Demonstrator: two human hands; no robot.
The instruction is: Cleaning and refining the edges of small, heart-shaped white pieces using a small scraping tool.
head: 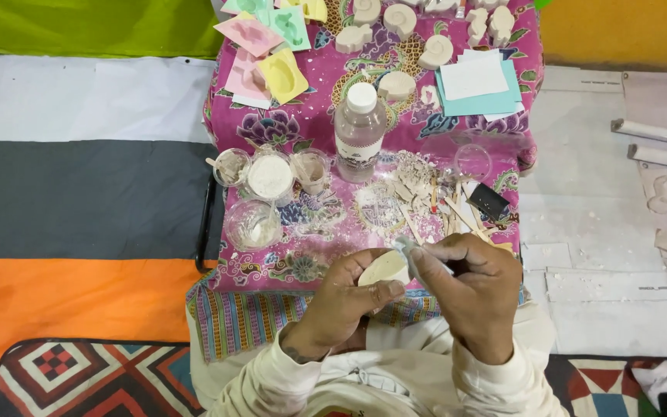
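Observation:
My left hand (345, 301) grips a small pale cream plaster piece (385, 270) between thumb and fingers, just above my lap. Close beside it on the right, my right hand (468, 282) pinches a folded greyish scrap (414, 253) and presses it against the top edge of the piece. Both hands hover over the near edge of a low table covered with a pink flowered cloth (287, 131).
On the cloth stand a clear plastic bottle (359, 131), several plastic cups of white powder (269, 176), wooden sticks (457, 212), coloured moulds (272, 54), white plaster casts (399, 19) and paper sheets (476, 81). A striped mat (79, 193) lies left; dusty white floor (604, 208) lies right.

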